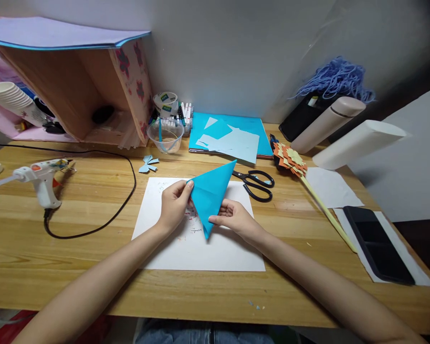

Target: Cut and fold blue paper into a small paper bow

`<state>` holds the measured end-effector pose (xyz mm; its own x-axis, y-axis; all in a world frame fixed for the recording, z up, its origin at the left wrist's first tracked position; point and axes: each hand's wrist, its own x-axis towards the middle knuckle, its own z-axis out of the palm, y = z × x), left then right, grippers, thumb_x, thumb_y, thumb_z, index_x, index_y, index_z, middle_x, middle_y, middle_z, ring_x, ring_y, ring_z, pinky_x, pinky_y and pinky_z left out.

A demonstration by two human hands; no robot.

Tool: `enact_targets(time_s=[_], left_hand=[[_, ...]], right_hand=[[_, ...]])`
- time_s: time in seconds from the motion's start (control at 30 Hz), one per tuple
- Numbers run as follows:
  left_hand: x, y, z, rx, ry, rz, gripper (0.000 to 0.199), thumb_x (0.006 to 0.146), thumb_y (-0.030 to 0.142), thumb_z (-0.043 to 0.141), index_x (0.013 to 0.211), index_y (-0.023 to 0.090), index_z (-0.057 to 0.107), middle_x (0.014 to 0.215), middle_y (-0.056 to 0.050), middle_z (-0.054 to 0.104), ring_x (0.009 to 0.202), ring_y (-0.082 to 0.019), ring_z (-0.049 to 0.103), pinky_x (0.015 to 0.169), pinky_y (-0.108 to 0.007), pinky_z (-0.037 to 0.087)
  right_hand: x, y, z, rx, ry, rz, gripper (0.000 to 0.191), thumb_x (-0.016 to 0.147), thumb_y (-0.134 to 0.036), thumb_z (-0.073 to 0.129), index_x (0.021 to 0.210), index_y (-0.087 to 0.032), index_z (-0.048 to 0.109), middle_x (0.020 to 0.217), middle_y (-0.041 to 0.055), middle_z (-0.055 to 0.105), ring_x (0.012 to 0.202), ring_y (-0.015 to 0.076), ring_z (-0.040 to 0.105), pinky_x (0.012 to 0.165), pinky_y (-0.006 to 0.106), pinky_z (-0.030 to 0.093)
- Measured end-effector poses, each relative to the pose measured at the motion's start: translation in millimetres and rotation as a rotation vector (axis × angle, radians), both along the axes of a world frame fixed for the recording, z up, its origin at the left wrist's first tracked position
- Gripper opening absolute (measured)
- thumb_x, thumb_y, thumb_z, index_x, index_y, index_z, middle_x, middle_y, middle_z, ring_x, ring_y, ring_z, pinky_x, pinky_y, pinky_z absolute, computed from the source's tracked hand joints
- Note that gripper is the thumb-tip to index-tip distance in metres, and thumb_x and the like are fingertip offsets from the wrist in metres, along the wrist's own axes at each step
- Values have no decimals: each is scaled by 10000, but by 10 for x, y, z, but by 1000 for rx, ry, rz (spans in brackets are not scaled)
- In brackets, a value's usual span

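Pale wood-grain makes up the surface (93, 286) before you, and a pink, flower-patterned box (134, 86) stands at its back left. In front of you lies a white sheet (165, 258), marked in red and dark strokes. Above the middle of this sheet you hold the folded blue paper (213, 191), a pointed shape with one corner up to the right and another down toward you. Your left hand (174, 205) pinches the left corner, thumb on top; your right hand (236, 220) grips the lower right edge, its thumb near the bottom tip and the other fingers curled around behind. Both sets of fingers are closed on the paper. For a clean fold, grip lightly so the pads don't dent it, and square the layers before you press: at the bottom tip they look slightly apart. Faint creases cross the face, so follow those lines rather than starting new ones. Flatten the piece against the sheet, hold the corners with your left hand and run a right fingertip outward from the middle of each crease. Just beyond the paper, keep clear of the black-handled scissors (241, 176), whose blades lie partly hidden behind it. Farther back, a tape roll (165, 99) carries a coloured label, its lettering too small to read; the strokes on the sheet are not legible either.
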<state>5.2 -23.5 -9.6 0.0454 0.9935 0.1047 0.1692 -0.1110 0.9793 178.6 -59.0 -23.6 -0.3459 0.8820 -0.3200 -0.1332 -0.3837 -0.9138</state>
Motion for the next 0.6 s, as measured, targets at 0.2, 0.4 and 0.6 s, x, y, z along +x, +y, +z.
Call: enact_targets(time_s=[0.2,0.4,0.6], left_hand=[[2,17,0,2,-24,3,382,842,391,499,526,185,439,474,29,478,459,-104,469,500,-234,389],[-16,23,-28,4,-14,10,363,847,387,494,549,183,460,481,28,481,467,-107,470,502,-236,391],[-22,25,-47,3,-1,13,362,846,398,492,556,185,461,477,31,481,466,-109,473,506,-239,390]], right_hand=[[-21,-10,40,-6,33,30,351,689,-347,711,932,-135,573,870,73,696,757,164,663,703,291,526],[-25,-10,58,-25,41,82,371,693,-329,706,951,-139,519,720,42,686,611,148,651,594,276,509],[-3,-6,53,-33,18,117,364,648,-280,739,925,-123,562,787,40,657,617,114,607,610,263,499]])
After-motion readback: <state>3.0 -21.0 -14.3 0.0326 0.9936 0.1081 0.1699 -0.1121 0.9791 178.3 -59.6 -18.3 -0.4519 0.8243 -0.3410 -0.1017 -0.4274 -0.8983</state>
